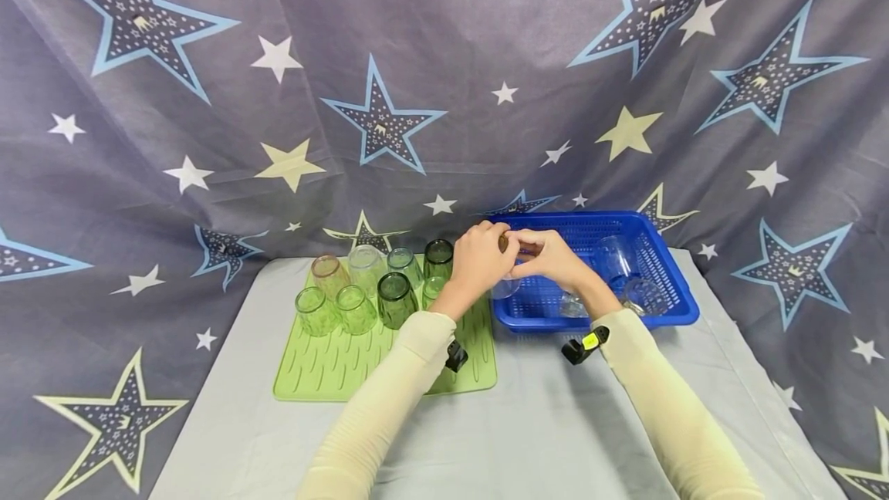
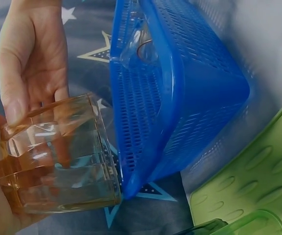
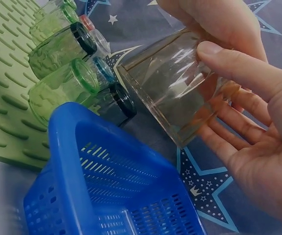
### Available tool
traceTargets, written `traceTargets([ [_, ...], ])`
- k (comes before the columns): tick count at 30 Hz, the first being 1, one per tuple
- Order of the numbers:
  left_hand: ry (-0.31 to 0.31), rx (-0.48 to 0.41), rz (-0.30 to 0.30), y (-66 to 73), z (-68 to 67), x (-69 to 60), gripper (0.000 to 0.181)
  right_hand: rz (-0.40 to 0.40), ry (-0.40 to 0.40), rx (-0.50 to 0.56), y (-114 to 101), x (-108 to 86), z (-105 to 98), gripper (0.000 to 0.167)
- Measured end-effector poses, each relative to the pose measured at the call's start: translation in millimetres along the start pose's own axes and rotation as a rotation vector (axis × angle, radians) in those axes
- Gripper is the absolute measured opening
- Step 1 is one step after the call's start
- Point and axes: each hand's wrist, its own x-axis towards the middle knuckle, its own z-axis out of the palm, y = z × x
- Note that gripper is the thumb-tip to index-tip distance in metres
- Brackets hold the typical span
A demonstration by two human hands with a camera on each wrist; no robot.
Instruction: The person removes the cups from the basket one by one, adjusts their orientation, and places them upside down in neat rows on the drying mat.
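Left hand [image 1: 484,255], right hand [image 1: 558,259] | fingers: both pinching amber glass tumbler [image 3: 165,85] | location: above blue basket's [image 1: 590,217] left end

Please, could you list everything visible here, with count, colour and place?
Backdrop: one, greyish with stars, behind.
Tabletop: one, pale grey, below.
Mat: one, green, left.
Green glasses: three, green, mat's front row.
Dark glasses: two, blackish, one per row.
Other glasses: three, pinkish, clear, bluish, back row.
Basket: one, blue, right.
Basket glassware: at least three, mostly clear, inside.
Amber glass: one, amber, held near basket.
Wrist cameras: two, black, wrists.
Sleeves: two, cream, on forearms.
Left hand: one, gripping amber glass.
Right hand: one, gripping amber glass.
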Motion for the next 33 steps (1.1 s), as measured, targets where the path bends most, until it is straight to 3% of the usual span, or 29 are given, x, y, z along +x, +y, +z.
traceTargets([
  [5, 0.049, -0.021, 0.013, 0.6, -1.1, 1.2, 0.032, -0.006, -0.009, 0.013, -2.4, 0.5, -0.1, 0.069],
  [12, 0.055, -0.049, 0.026, -1.2, -2.1, 2.8, 0.031, 0.019, -0.025, 0.025, -3.3, 0.1, 0.1, 0.073],
  [21, 0.092, -0.079, 0.051, -3.3, -6.1, 4.0, 0.032, 0.056, -0.058, 0.04, -15.1, 3.7, -8.2, 0.064],
  [33, 0.135, -0.069, 0.021, -14.8, -9.2, -3.6, 0.028, 0.05, -0.052, -0.03, -33.4, 5.5, -25.9, 0.051],
])
